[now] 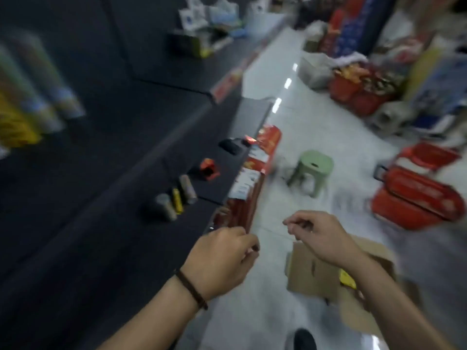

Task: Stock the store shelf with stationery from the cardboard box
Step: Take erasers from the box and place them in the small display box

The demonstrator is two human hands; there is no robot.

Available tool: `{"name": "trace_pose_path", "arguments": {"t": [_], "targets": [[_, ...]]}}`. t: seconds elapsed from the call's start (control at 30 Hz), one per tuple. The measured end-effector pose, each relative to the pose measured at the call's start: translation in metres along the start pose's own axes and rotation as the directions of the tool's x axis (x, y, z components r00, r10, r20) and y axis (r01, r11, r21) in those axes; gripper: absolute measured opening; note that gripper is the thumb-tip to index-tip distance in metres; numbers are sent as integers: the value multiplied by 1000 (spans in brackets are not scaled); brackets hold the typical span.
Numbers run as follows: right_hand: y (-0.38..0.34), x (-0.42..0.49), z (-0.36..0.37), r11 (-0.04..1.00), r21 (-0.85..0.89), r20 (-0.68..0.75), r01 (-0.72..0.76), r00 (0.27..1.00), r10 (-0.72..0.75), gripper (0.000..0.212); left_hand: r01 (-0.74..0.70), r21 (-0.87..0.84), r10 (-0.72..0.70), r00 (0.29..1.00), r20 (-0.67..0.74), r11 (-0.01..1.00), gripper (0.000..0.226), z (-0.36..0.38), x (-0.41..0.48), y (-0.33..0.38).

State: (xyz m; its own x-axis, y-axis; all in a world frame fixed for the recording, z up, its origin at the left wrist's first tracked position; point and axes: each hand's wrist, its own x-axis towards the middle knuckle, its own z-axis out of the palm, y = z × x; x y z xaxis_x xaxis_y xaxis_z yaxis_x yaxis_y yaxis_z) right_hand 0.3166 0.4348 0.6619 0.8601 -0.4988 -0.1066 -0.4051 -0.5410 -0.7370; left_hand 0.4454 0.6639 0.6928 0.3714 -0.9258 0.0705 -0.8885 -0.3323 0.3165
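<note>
Brown cardboard box point(313, 271) open on floor; dark shelf point(101, 198) alongside.

I'm in a shop aisle: the long dark shelf point(101, 173) at my left has a red price-label strip point(227, 84) along its far edge, red plastic shopping baskets point(417, 195) lie on the white tiled floor point(316, 122) at right, and packaged goods point(353, 82) are heaped farther off.

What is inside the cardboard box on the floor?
Inside the cardboard box one yellow item shows. The right forearm covers most of the opening, so the rest cannot be seen.
</note>
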Motion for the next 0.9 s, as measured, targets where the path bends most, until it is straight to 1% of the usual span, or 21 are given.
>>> {"name": "trace_pose_path", "arguments": {"t": [0.07, 0.13, 0.23, 0.33, 0.43, 0.53, 0.63, 0.77, 0.8, 0.9], "targets": [[75, -12, -35, 988, 13, -9, -152, 988, 152, 12, -47, -28, 51, 988, 149, 998, 24, 51, 48, 32], [152, -27, -63, 957, 39, -10, -289, 957, 290, 13, -69, -50, 80, 955, 286, 996, 25, 102, 92, 64], [260, -44, -100, 908, 25, -6, -418, 908, 418, 17, -54, -50, 71, 892, 446, 997, 24, 178, 153, 109], [367, -48, -126, 831, 71, 18, -552, 833, 552, 16, -28, -31, 41, 824, 565, 999, 24, 255, 208, 145], [482, -47, -128, 733, 64, 61, -678, 735, 675, 16, -17, -28, 31, 748, 663, 999, 26, 337, 258, 171], [581, -38, -110, 647, 54, 106, -761, 649, 754, 14, 20, -54, 27, 666, 746, 998, 22, 425, 299, 186], [670, -24, -69, 586, 34, 188, -809, 581, 792, 17, 68, -92, 33, 599, 800, 993, 9, 520, 334, 195], [772, -8, 0, 505, -22, 287, -863, 478, 830, 25, 137, -119, 31, 519, 854, 983, 9, 649, 364, 197], [794, -4, 16, 497, -46, 310, -867, 460, 832, 27, 158, -109, 17, 495, 869, 981, 9, 680, 367, 195], [859, 18, 64, 510, -81, 360, -857, 452, 816, 32, 262, -68, -52, 424, 904, 963, 6, 770, 372, 190]]}}
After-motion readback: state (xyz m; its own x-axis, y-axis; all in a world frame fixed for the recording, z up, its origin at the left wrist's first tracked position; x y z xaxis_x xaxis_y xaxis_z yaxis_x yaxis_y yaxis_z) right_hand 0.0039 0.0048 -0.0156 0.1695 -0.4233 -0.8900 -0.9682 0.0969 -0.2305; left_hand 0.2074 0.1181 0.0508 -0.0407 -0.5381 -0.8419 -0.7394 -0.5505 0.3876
